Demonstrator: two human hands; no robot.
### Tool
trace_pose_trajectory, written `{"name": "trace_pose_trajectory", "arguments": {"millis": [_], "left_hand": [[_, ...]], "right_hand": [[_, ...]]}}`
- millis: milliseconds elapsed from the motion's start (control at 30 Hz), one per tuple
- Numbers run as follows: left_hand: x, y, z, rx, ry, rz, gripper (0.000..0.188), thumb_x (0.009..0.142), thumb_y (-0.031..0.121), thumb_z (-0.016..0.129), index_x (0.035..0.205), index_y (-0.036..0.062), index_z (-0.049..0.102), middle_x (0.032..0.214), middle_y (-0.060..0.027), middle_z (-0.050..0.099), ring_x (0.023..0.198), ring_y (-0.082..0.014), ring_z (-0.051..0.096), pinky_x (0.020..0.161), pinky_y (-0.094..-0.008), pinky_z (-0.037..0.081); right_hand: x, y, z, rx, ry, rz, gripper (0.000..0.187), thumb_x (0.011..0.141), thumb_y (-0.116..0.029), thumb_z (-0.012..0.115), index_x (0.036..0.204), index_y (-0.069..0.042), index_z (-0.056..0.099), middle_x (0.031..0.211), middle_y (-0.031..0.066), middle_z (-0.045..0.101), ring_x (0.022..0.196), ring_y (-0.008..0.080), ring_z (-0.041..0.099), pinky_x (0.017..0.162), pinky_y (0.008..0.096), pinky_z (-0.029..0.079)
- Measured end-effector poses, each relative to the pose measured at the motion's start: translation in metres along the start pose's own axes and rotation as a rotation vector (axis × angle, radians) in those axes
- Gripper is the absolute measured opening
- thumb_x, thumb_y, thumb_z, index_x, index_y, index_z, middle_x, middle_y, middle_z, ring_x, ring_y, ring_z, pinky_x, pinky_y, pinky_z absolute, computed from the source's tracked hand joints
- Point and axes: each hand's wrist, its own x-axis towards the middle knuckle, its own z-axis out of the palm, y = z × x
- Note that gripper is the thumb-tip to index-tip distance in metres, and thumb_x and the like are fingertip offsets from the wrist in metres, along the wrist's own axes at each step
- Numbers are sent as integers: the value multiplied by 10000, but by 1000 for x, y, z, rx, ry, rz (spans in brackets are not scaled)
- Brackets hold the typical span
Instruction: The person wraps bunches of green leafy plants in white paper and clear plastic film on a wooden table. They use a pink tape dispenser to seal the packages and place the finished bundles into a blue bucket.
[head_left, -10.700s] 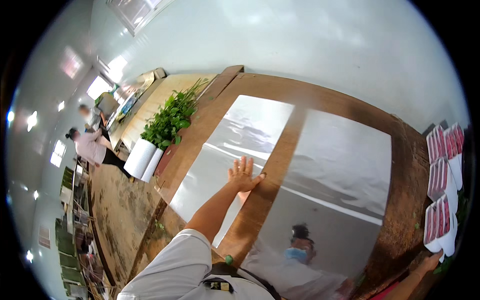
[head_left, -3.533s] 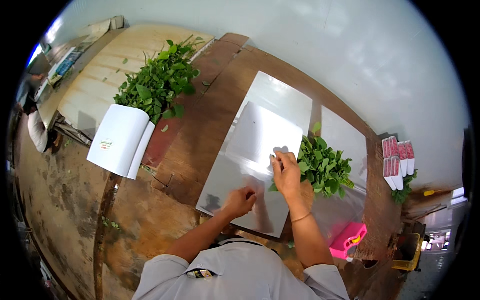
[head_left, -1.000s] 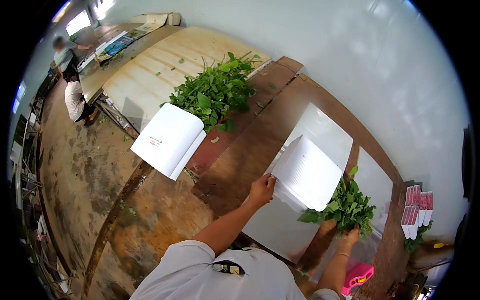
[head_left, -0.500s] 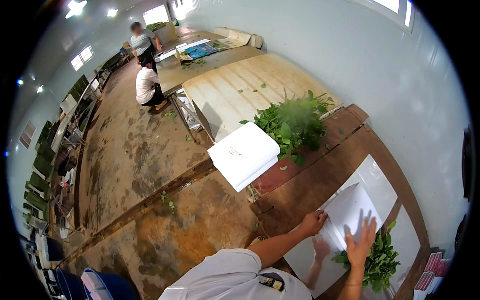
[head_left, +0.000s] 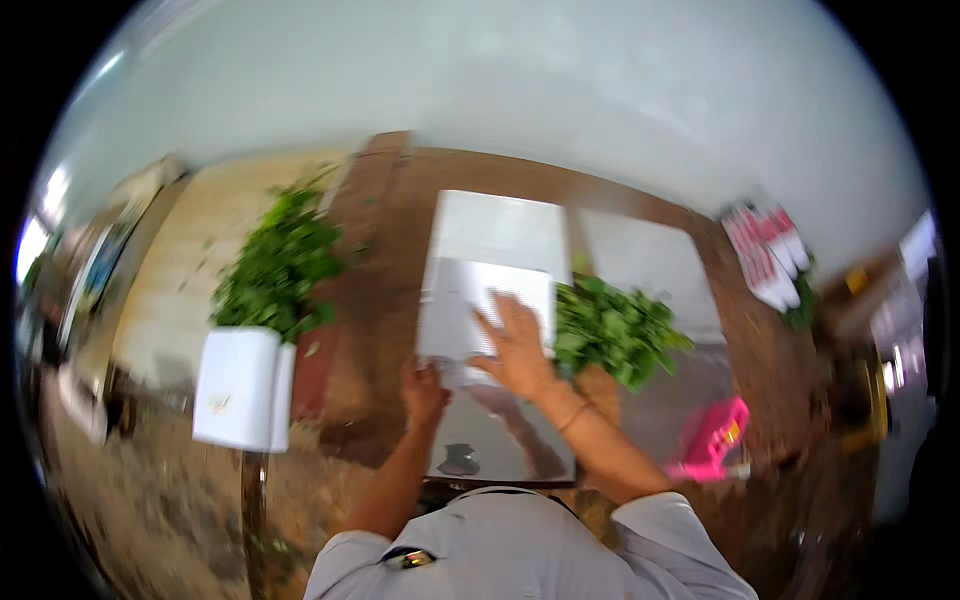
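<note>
A white sheet of paper (head_left: 535,285) lies on a glossy white board (head_left: 505,220) in front of me. My right hand (head_left: 518,350) rests flat on it, fingers spread. At the sheet's near left corner, my left hand (head_left: 425,393) is closed, its fingertips on the paper's edge; motion blurs this grip somewhat. Beside my right hand, touching the sheet's right side, lies a bunch of leafy green stems (head_left: 620,330). It rests partly over a second glossy board (head_left: 640,255).
To the left, a white stack of folded paper (head_left: 235,390) lies by a larger heap of greens (head_left: 280,260). A bright pink tool (head_left: 715,440) stands at the near right. Red-and-white packs (head_left: 765,255) sit at the far right, by the wall (head_left: 560,90).
My view has swung right, so the boards are now central and the two people seen earlier are no longer plainly visible. My right hand lies flat on the paper; the left stays at its edge.
</note>
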Motion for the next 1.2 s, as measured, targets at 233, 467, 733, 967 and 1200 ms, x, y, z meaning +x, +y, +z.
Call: {"name": "trace_pose_trajectory", "arguments": {"millis": [233, 467, 733, 967, 1200], "left_hand": [[-87, -30, -11, 865, -572, 968, 193, 783, 110, 648, 971, 71, 627, 887, -151, 572, 820, -332, 580, 709, -440, 487], [-140, -47, 5, 839, -765, 1108, 208, 663, 146, 741, 830, 76, 639, 812, -126, 575, 794, -338, 561, 687, -453, 445], [-128, -69, -7, 1248, -736, 1238, 347, 816, 258, 672, 1055, 54, 525, 911, -103, 607, 850, -268, 571, 818, -466, 444], [-101, -55, -3, 1401, -842, 1495, 84, 725, 51, 636, 715, 72, 556, 729, -103, 526, 752, -294, 526, 623, -429, 418], [-134, -27, 35, 1206, -938, 1098, 146, 781, 236, 682, 785, 104, 620, 744, -89, 556, 788, -310, 553, 677, -436, 451]], "right_hand": [[-199, -10, 6, 206, 72, 249, 477, 789, -353, 708, 1172, -96, 589, 1141, 134, 520, 1033, 315, 499, 857, 442, 392], [-261, 14, 37, 126, 306, 186, 150, 791, -234, 643, 777, -108, 562, 850, 82, 577, 786, 270, 567, 683, 425, 453], [-258, 23, 62, 307, 197, 169, 263, 685, -341, 691, 693, -102, 582, 878, 88, 555, 878, 284, 542, 752, 444, 418], [-237, 33, 92, 465, 283, 63, 433, 701, -499, 676, 681, -73, 599, 814, 130, 566, 889, 316, 546, 780, 471, 412], [-250, 50, 41, 233, 14, 151, 283, 822, -387, 610, 769, -110, 617, 767, 66, 570, 800, 288, 568, 668, 425, 445]]}}
